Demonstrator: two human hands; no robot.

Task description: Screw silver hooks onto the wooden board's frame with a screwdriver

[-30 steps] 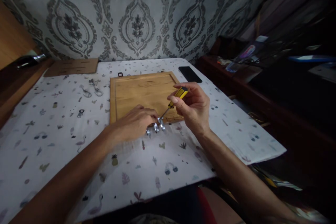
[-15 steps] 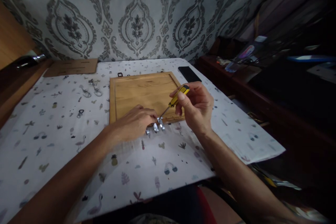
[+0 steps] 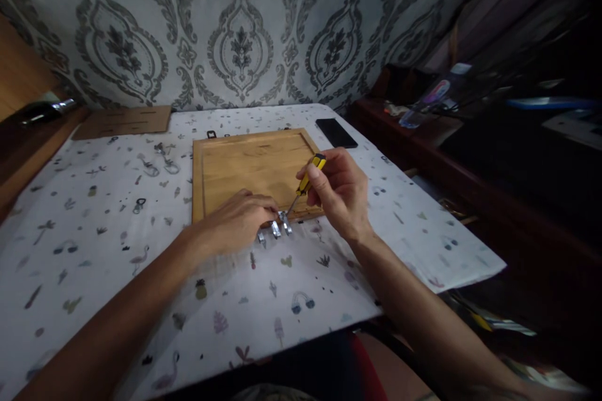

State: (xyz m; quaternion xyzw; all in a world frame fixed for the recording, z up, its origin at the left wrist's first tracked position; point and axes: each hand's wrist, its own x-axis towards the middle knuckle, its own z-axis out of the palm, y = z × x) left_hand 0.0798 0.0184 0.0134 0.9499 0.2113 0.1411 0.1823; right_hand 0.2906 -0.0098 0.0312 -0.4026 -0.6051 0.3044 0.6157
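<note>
A light wooden board (image 3: 254,163) with a raised rim lies flat on the table. Along its near edge sits a row of several shiny metal hooks (image 3: 276,230), jutting over the edge. My left hand (image 3: 242,219) rests on the board, its fingers bent together and their tips against the rightmost hook (image 3: 285,223). What the fingertips pinch is partly hidden. A screwdriver (image 3: 310,177) with a yellow and black handle is held between the fingers of my right hand (image 3: 341,191). Its shaft slants down to the left, and the tip meets that same hook.
A white patterned cloth covers the table (image 3: 301,276). Behind the board's right corner lies a black phone (image 3: 335,133). Metal clips (image 3: 160,160) and a small dark ring (image 3: 140,205) lie on the left, with a cardboard piece (image 3: 123,122) beyond. On the right-hand ledge is a plastic bottle (image 3: 430,100).
My right hand and the screwdriver have shifted a little left, and the screwdriver stands slightly steeper. The left hand stays at the hook. The whole view has moved slightly.
</note>
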